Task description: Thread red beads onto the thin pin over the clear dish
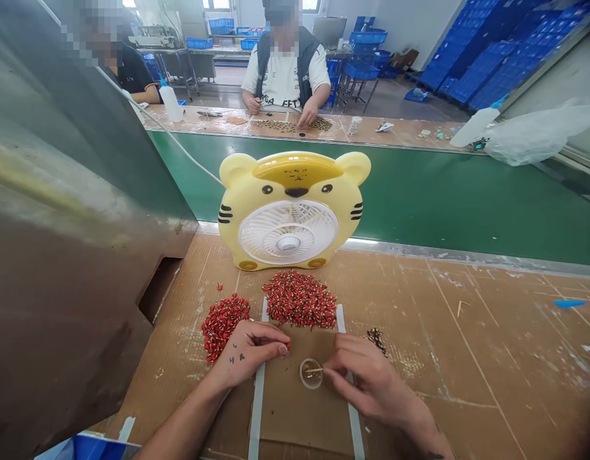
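Pretty bright, even light overall, and the windows (216, 4) way beyond the fingers (266, 331) are blown out. The metal panel (84, 211) left of them has a smeary, yellowish glare. Wide-angle stretch gets obvious out toward the edges, far lower right of them goes dark and mushy, and pixelation covers two heads (282, 16) beyond.

The left hand (247, 350) is hiding most of a red piece (288, 345); pixelation is obscuring 2 co-workers (284, 76) above the shoulders; the bottom edge is cropping both forearms (192, 406).
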Tool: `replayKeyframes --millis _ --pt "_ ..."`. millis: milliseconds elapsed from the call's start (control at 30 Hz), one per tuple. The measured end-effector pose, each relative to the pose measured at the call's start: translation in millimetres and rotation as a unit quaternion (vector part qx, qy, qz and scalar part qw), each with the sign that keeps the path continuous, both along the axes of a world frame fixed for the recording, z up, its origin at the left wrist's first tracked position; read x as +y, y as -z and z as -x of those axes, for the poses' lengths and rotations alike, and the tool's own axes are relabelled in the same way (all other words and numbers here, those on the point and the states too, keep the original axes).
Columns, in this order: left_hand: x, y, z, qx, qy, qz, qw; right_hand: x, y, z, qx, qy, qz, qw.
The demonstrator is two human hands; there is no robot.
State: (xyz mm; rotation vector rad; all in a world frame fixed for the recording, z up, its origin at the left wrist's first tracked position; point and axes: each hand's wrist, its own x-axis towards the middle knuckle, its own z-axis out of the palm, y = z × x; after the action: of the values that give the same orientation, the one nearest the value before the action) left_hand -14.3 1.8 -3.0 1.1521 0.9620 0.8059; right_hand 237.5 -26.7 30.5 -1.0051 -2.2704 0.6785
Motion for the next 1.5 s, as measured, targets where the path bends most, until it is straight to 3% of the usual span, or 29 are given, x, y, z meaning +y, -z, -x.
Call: replayKeyframes --millis 133,267,1500 --pt "-0.4 -1.6 -0.9 0.004 0.002 0.027 1.0 2.6 -4.6 5.1 0.127 0.087 0.012 0.988" --pt "-0.8 -2.4 -1.6 0.008 0.007 0.04 0.999 3.3 -0.7 17.8 0.172 0.131 0.006 0.976" --pt "-1.2 -5.6 -4.1 0.02 0.009 0.06 0.998 5.9 4.6 23.1 0.103 0.151 -0.021 0.983"
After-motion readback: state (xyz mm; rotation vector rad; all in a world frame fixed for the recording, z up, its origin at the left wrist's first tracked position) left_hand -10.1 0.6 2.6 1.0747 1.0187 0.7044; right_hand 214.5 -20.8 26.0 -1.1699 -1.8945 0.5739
